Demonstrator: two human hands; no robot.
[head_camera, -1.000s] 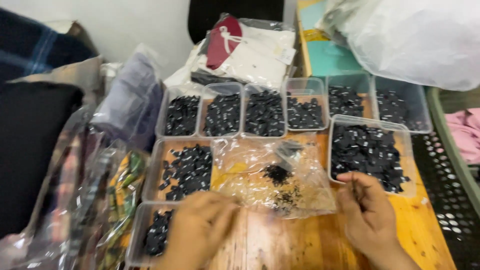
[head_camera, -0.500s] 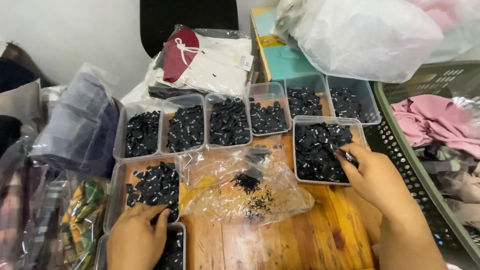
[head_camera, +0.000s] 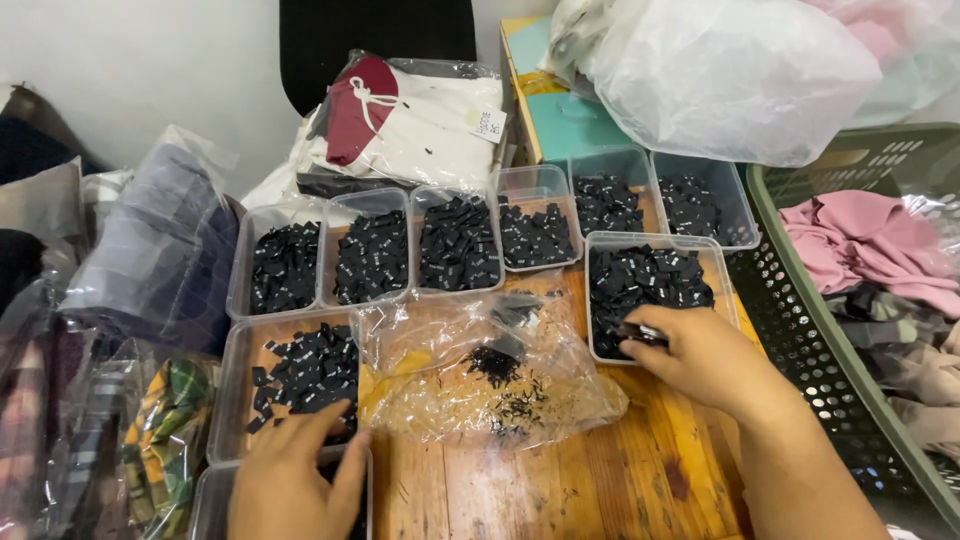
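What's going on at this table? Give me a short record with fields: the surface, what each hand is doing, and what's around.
Surface: wooden table
Left hand: rests on the near-left clear tray of small black tags
Right hand: reaches into the right clear tray, fingers pinching black tags
Between the hands: crumpled clear plastic bag with dark bits inside
Behind: a row of clear trays of black tags
Far right: green basket of clothes

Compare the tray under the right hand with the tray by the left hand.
The right-hand tray is packed with black tags; the left-hand tray is sparser, wood showing through. The right hand reaches inside its tray; the left hand rests at its tray's near edge. Both are clear plastic.
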